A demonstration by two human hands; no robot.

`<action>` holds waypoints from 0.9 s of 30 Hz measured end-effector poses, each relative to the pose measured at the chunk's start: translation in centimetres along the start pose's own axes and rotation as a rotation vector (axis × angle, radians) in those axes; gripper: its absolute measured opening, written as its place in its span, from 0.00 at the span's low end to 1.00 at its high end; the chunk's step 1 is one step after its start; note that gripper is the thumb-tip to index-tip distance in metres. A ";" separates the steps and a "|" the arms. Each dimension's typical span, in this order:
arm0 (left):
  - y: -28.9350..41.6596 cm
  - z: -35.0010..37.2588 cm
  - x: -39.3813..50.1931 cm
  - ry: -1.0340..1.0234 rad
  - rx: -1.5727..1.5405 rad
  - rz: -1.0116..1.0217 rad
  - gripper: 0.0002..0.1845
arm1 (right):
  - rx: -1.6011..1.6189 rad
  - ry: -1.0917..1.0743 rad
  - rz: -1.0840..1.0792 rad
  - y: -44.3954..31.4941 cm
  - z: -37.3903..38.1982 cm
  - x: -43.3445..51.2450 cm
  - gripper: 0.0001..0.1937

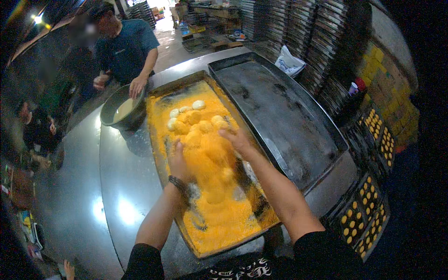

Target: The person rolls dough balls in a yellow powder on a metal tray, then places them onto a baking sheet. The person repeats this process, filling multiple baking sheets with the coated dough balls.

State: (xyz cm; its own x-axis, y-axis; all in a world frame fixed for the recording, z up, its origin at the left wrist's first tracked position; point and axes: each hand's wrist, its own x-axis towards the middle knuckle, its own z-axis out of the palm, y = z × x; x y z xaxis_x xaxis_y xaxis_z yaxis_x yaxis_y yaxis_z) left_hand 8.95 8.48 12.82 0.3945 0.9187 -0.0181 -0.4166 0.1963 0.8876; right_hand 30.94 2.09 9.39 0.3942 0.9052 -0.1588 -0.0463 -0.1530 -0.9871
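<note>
A long metal tray (224,241) of yellow-orange crumbs lies before me on a metal table. My left hand (179,161) is at the tray's left side, fingers apart against the crumbs. On the right, my right hand (238,141) reaches over the heap beside a crumb-coated ball (218,120); whether it holds anything is unclear. Between the hands, the crumbs and coated balls are blurred. Several pale dough balls (198,105) sit beyond the heap, some partly coated in crumbs. Streaks of dark tray bottom show through the crumbs.
Right of the tray stands a second dark metal tray (280,115). A co-worker (127,49) at the far left has a hand at the rim of a deep bowl (108,122) with pale contents. Trays of small round pieces (353,224) are at the right; stacked trays (325,31) stand behind.
</note>
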 end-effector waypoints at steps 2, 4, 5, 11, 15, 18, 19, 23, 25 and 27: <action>-0.5 -3.0 2.5 0.273 0.571 -0.008 0.32 | -0.275 0.205 -0.224 0.3 -1.2 1.2 0.29; -2.0 -5.4 4.9 0.440 1.000 -0.052 0.35 | -0.436 0.306 -0.221 1.1 -0.7 2.4 0.40; -2.7 -6.2 5.7 0.399 1.091 0.092 0.35 | -0.345 0.340 -0.309 1.5 0.0 3.1 0.41; -7.2 -1.7 6.8 0.241 0.937 0.258 0.40 | 0.301 0.021 -0.264 1.1 6.2 6.0 0.34; -4.2 0.2 6.6 0.106 0.249 -0.169 0.43 | 0.566 -0.202 0.146 -1.9 8.2 4.1 0.32; 0.0 -1.8 5.8 -0.089 0.086 -0.341 0.43 | 0.630 -0.403 0.427 -3.7 5.4 2.8 0.31; 1.1 -2.7 5.0 -0.151 0.128 -0.443 0.43 | 0.463 -0.212 0.330 -3.5 4.3 2.0 0.30; -2.8 -2.9 -2.7 -0.080 0.583 0.125 0.31 | -0.113 0.352 -0.067 2.4 1.9 -3.6 0.27; -6.1 -1.9 -7.3 0.047 1.062 0.200 0.35 | -0.015 0.530 -0.087 6.1 3.6 -6.3 0.27; -8.3 0.0 -7.3 0.157 0.966 0.259 0.33 | 0.096 0.537 -0.078 7.3 5.8 -6.6 0.27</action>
State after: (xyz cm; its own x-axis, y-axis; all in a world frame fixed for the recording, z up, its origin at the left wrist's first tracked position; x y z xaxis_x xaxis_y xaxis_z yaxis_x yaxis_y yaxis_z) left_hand 9.56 0.15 5.62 0.2447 0.9422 0.2289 0.3943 -0.3124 0.8642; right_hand 22.65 -2.65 3.14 0.8118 0.5788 -0.0776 -0.0713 -0.0337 -0.9969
